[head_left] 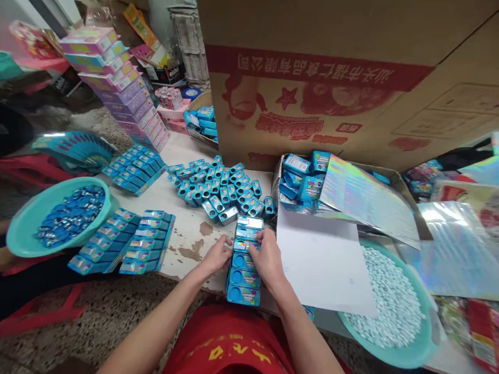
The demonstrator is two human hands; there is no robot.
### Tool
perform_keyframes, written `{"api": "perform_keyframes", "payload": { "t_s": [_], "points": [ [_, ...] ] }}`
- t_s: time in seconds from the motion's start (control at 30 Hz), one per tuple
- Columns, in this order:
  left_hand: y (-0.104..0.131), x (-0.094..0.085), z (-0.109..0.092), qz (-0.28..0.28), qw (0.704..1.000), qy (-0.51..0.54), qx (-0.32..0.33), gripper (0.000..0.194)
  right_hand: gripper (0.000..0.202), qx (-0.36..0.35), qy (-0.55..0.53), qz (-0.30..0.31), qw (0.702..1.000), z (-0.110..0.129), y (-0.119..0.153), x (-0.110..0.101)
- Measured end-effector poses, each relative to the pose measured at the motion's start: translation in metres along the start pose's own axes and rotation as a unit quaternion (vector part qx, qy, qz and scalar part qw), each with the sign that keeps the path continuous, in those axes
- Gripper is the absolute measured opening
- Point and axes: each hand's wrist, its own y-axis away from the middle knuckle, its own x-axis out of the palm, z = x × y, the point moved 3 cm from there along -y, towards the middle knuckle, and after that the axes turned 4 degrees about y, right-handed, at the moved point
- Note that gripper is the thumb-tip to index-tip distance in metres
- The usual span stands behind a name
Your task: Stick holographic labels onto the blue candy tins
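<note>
A blue display strip (pixel 244 278) with a column of small blue boxes lies at the table's front edge, in front of my body. The upper boxes show shiny tops; the lower ones show round blue circles. My left hand (pixel 219 254) touches the strip's left side, thumb and fingers pressed close together. On the right side my right hand (pixel 268 253) has bent fingers on a shiny-topped box. Just beyond my hands, many small blue boxes (pixel 214 184) stand in a cluster.
At the left are filled blue trays (pixel 146 244) and a teal basin (pixel 23 228) of wrapped pieces. A white sheet (pixel 319 259), an open carton (pixel 421 223) and a basin (pixel 427 337) of pale candies stand right. A large cardboard box (pixel 351 111) rises behind.
</note>
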Motion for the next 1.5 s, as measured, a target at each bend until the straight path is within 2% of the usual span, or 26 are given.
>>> {"api": "perform_keyframes", "payload": {
  "t_s": [0.07, 0.13, 0.2, 0.23, 0.3, 0.37, 0.4, 0.43, 0.47, 0.53, 0.57, 0.67, 0.73, 0.8, 0.93, 1.03, 1.5],
  "points": [
    [0.004, -0.011, -0.004, -0.052, 0.994, -0.096, -0.002, 0.014, 0.013, -0.008, 0.015, 0.004, 1.0, -0.002, 0.001, -0.001],
    [0.013, -0.027, -0.025, -0.122, 0.974, -0.193, 0.01, 0.013, 0.015, -0.019, 0.043, -0.006, 0.999, -0.003, 0.005, -0.006],
    [0.02, -0.037, -0.065, -0.194, 0.949, -0.24, 0.063, 0.016, 0.017, -0.048, 0.052, -0.021, 0.997, -0.004, 0.012, -0.017],
    [0.021, -0.035, -0.091, -0.216, 0.939, -0.241, 0.114, 0.018, 0.017, -0.071, 0.041, -0.027, 0.996, -0.004, 0.017, -0.023],
    [0.015, -0.017, -0.149, -0.212, 0.92, -0.229, 0.237, 0.02, 0.015, -0.123, -0.01, -0.031, 0.992, -0.002, 0.026, -0.04],
    [-0.004, 0.018, -0.205, -0.172, 0.896, -0.243, 0.33, 0.026, 0.011, -0.161, -0.065, -0.028, 0.984, -0.001, 0.036, -0.056],
    [-0.019, 0.038, -0.227, -0.136, 0.89, -0.273, 0.339, 0.029, 0.01, -0.172, -0.083, -0.028, 0.981, -0.002, 0.041, -0.064],
    [-0.036, 0.06, -0.243, -0.094, 0.889, -0.315, 0.319, 0.032, 0.009, -0.18, -0.096, -0.031, 0.979, -0.004, 0.046, -0.071],
    [-0.054, 0.08, -0.253, -0.041, 0.891, -0.363, 0.269, 0.036, 0.009, -0.185, -0.102, -0.035, 0.977, -0.007, 0.051, -0.078],
    [-0.083, 0.115, -0.255, 0.061, 0.884, -0.428, 0.177, 0.04, 0.01, -0.189, -0.102, -0.05, 0.975, -0.018, 0.058, -0.093],
    [-0.093, 0.127, -0.251, 0.077, 0.879, -0.443, 0.159, 0.041, 0.01, -0.186, -0.098, -0.064, 0.975, -0.027, 0.059, -0.101],
    [-0.105, 0.146, -0.231, 0.064, 0.876, -0.444, 0.177, 0.04, 0.011, -0.167, -0.043, -0.166, 0.971, -0.061, 0.049, -0.129],
    [-0.103, 0.148, -0.22, 0.047, 0.876, -0.437, 0.201, 0.032, 0.02, -0.156, 0.048, -0.262, 0.951, -0.087, 0.029, -0.148],
    [-0.097, 0.147, -0.215, 0.03, 0.874, -0.433, 0.219, 0.028, 0.03, -0.141, 0.154, -0.306, 0.929, -0.113, -0.001, -0.16],
    [-0.088, 0.147, -0.218, -0.01, 0.866, -0.422, 0.269, 0.029, 0.038, -0.087, 0.289, -0.26, 0.917, -0.153, -0.06, -0.163],
    [-0.086, 0.148, -0.219, -0.021, 0.86, -0.414, 0.298, 0.026, 0.038, -0.107, 0.321, -0.227, 0.913, -0.167, -0.076, -0.159],
    [-0.087, 0.149, -0.214, -0.011, 0.879, -0.391, 0.272, 0.025, 0.04, -0.176, 0.333, -0.204, 0.904, -0.185, -0.048, -0.143]
  ]
}}
